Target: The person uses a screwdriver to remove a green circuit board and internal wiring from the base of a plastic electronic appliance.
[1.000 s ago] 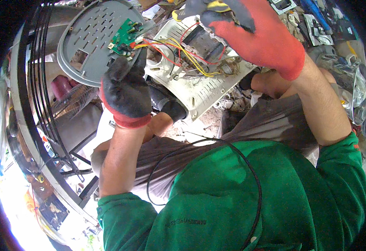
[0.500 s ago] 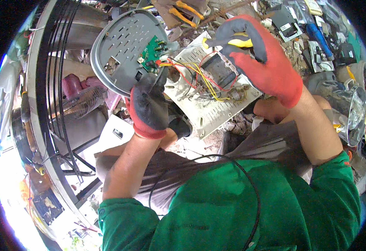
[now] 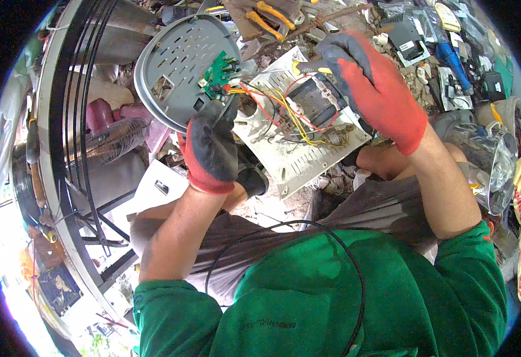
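Observation:
My left hand (image 3: 213, 146), in a red and black work glove, grips the lower edge of a grey slotted plastic cover (image 3: 168, 62). A small green circuit board (image 3: 217, 71) sits on the cover's inner side. My gloved right hand (image 3: 379, 89) is closed round the end of a screwdriver (image 3: 311, 68) with a yellow and black handle. Its shaft points left at the board; whether the tip touches is too small to tell. Red, yellow and black wires (image 3: 299, 119) run from the board to a pale plastic housing (image 3: 293, 169), which carries a transformer (image 3: 317, 101).
Orange-handled pliers (image 3: 266, 22) lie beyond the housing. At the far right are a blue tool (image 3: 452, 62), packets and small electronic parts. A clear plastic container (image 3: 486, 154) stands right of my knee. On the left rises a metal frame (image 3: 61, 154) with black rods.
The fingers of my right hand have drawn together on the screwdriver handle, and the hand has turned slightly. My left hand and the cover have barely shifted.

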The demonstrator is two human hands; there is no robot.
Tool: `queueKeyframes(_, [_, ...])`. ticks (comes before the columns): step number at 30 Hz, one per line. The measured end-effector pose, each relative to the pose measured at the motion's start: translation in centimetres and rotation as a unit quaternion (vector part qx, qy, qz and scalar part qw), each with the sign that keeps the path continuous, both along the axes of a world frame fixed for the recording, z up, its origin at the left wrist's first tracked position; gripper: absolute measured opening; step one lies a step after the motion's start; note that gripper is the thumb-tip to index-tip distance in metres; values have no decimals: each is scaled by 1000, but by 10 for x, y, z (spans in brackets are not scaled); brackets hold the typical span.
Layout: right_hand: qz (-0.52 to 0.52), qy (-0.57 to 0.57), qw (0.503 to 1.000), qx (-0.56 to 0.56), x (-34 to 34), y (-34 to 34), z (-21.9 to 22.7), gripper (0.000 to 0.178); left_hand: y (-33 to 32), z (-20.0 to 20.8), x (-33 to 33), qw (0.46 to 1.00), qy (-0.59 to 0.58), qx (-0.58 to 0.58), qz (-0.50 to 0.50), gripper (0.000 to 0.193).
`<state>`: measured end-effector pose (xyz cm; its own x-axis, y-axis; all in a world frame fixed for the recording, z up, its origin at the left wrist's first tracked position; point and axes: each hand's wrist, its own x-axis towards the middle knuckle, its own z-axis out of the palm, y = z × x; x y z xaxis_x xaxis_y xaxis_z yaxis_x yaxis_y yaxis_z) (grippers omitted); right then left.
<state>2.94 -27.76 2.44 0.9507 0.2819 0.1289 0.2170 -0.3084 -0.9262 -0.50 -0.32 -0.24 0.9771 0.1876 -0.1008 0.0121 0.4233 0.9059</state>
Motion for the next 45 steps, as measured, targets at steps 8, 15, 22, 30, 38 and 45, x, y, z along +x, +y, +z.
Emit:
queueKeyframes(8, [15, -57, 995, 76, 2, 4, 1, 37, -7, 2, 0, 999, -21, 27, 21, 47])
queueKeyframes(15, [14, -85, 992, 95, 0, 6, -6, 33, -1, -4, -2, 997, -50, -41, -31, 35])
queueKeyframes(22, [21, 69, 993, 90, 1, -3, -2, 33, 4, -9, -3, 999, -32, 11, 4, 28])
queueKeyframes(30, [-32, -16, 996, 85, -2, 6, -5, 34, -4, -2, -2, 1000, -27, -8, 6, 38])
queueKeyframes(38, [7, -26, 989, 146, 2, 1, -10, 31, 2, -8, 0, 1000, -19, 0, -2, 34])
queueKeyframes(45, [10, -27, 998, 58, 4, -3, -12, 31, 10, -17, -2, 999, -38, 29, -23, 38])
